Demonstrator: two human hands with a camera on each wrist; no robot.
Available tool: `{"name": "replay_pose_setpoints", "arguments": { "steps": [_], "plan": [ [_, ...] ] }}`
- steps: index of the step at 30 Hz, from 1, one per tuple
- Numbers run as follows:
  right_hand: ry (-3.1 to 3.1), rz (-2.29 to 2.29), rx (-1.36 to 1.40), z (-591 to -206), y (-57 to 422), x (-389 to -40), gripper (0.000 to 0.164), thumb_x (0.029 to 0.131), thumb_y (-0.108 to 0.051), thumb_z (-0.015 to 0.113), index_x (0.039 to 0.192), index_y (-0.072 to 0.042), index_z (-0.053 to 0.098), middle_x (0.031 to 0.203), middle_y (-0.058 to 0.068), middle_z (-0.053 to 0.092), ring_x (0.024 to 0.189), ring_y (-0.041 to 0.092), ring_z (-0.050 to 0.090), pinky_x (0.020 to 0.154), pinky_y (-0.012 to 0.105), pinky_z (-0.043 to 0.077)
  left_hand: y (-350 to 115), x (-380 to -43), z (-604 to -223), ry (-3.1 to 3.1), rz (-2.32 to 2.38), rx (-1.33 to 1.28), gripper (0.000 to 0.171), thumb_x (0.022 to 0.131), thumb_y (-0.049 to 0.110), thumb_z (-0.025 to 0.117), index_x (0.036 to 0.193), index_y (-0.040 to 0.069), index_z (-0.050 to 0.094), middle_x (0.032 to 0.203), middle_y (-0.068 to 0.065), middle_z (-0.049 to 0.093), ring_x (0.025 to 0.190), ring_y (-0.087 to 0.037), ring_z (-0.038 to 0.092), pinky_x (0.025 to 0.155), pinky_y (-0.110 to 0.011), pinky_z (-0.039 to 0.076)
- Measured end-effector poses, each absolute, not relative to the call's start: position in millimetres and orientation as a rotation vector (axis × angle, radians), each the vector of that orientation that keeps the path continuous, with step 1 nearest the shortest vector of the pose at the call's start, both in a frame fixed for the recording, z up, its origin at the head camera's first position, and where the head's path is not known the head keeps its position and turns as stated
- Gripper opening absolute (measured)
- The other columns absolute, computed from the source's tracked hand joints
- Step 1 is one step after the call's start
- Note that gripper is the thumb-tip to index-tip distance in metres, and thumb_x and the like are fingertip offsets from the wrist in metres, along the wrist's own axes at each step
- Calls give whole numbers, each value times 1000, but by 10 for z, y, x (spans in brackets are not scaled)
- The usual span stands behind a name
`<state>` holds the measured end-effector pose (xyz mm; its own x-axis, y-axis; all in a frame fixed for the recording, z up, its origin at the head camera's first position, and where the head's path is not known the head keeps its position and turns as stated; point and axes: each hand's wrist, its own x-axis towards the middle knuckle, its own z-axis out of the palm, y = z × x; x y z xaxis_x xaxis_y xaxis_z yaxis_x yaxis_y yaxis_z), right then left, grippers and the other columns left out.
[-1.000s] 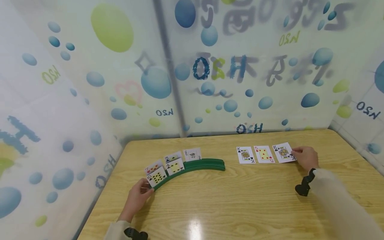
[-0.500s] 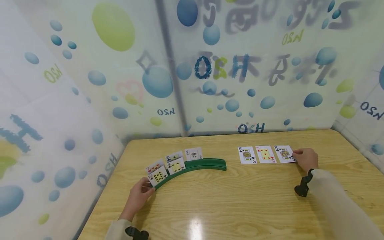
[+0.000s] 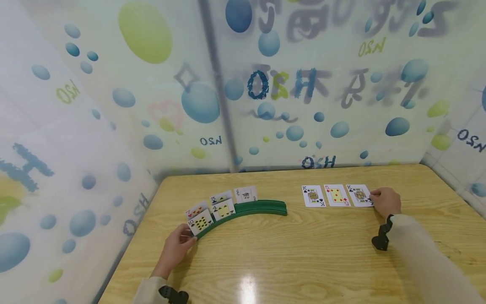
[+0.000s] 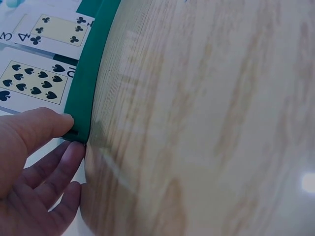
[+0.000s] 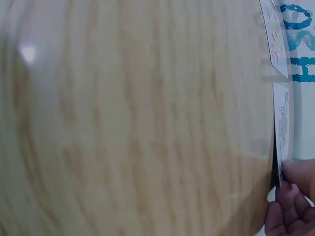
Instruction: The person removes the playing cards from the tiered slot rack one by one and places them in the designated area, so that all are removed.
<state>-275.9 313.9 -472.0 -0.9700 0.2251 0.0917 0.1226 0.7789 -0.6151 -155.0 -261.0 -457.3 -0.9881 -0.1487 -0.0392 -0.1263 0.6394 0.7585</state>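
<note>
Now, left hand: at 7 o'clock on the wooden table, thumb and fingers grasping the near end of the green card rack.
Right hand: at 2 o'clock, fingertips pinching the right edge of the rightmost king card.
King card: flat, just beside the five.

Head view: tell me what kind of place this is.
Probably a small card-playing booth set up for recording. A wooden table is closed in by bubble-printed sheeting, a green curved card holder stands cards upright, and three cards lie face up in a row.
</note>
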Motion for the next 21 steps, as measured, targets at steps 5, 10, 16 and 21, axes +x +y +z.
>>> {"name": "replay_pose_setpoints", "arguments": {
  "steps": [5, 10, 16, 21],
  "plan": [
    [-2820, 954, -301, -4717, 3124, -2755, 24, 89, -2, 50, 101, 18, 58, 102, 34, 55, 95, 47, 50, 80, 56, 40, -2610, -1551, -4579, -2816, -1298, 238, 26, 85, 4, 63, 109, 1, 54, 105, -14, 59, 93, -26, 57, 81, -43, 48],
    [-2824, 954, -316, -4711, 3113, -2732, 24, 90, -2, 50, 102, 18, 57, 102, 34, 56, 95, 47, 50, 79, 55, 40, -2608, -1559, -4583, -2816, -1295, 239, 26, 85, 5, 63, 109, 2, 54, 105, -13, 59, 93, -26, 57, 80, -42, 48],
    [-2812, 934, -321, -4723, 3113, -2723, 23, 89, 0, 50, 101, 17, 57, 100, 34, 56, 93, 46, 51, 76, 54, 41, -2613, -1561, -4588, -2814, -1297, 228, 25, 85, 4, 63, 108, 1, 55, 104, -13, 59, 91, -25, 57, 78, -41, 49],
    [-2801, 919, -302, -4767, 3130, -2750, 23, 88, -1, 51, 101, 17, 58, 101, 34, 56, 94, 47, 50, 76, 54, 41, -2618, -1550, -4585, -2808, -1307, 232, 25, 85, 4, 63, 108, 1, 55, 104, -13, 59, 92, -25, 57, 79, -42, 48]
  ]
}}
